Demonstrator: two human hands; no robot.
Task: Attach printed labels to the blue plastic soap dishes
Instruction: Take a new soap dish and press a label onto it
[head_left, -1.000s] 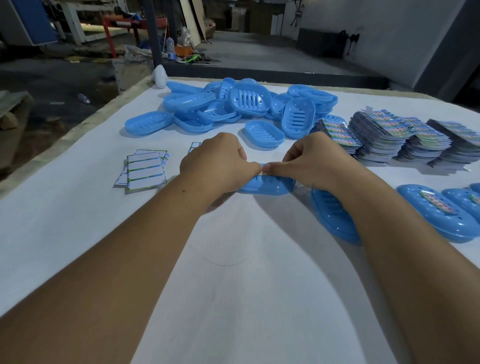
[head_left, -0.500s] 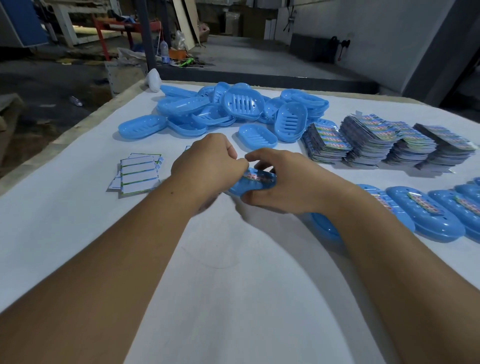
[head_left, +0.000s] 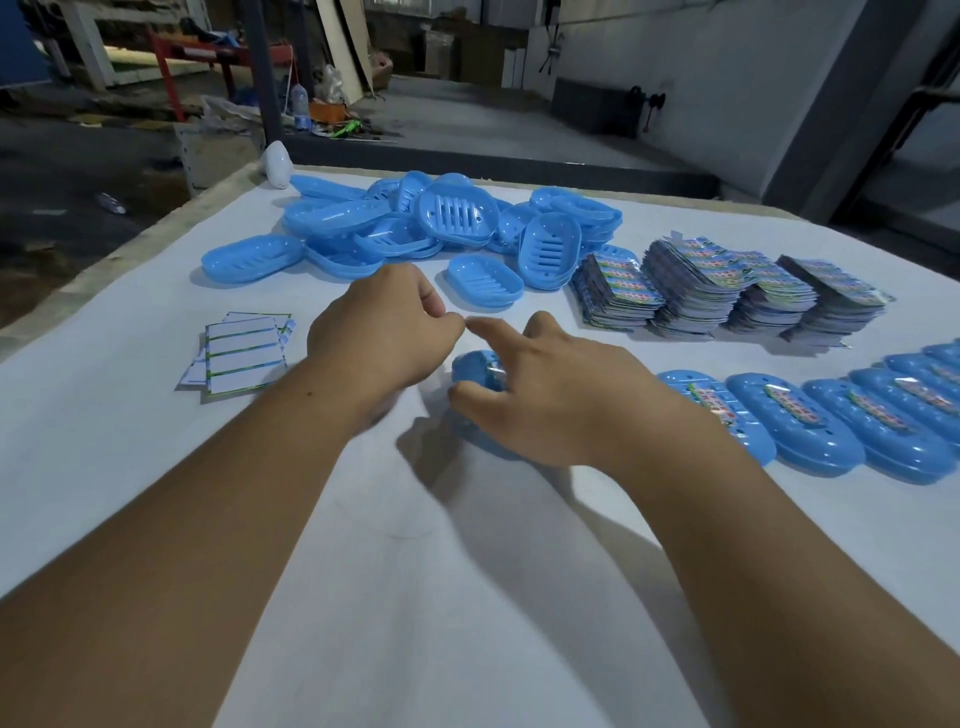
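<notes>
My right hand (head_left: 550, 395) grips a blue soap dish (head_left: 477, 368) low over the white table, thumb on its near side and index finger stretched out above it. A colourful label shows on the dish's top. My left hand (head_left: 384, 338) hovers just left of the dish with its fingers curled and nothing visible in them; its fingertip nearly meets my right index finger. A loose pile of unlabelled blue dishes (head_left: 452, 223) lies at the back. Stacks of printed labels (head_left: 727, 286) stand to the right of the pile.
A row of labelled dishes (head_left: 831, 421) lies upside down along the right side. White sticker sheets (head_left: 244, 353) lie at the left. A white object (head_left: 275, 163) sits at the table's far left corner. The table's left edge (head_left: 104, 265) drops to the workshop floor.
My left hand has let go of the dish and label and drawn slightly left. My right hand has kept the dish and turned over it, index finger now raised.
</notes>
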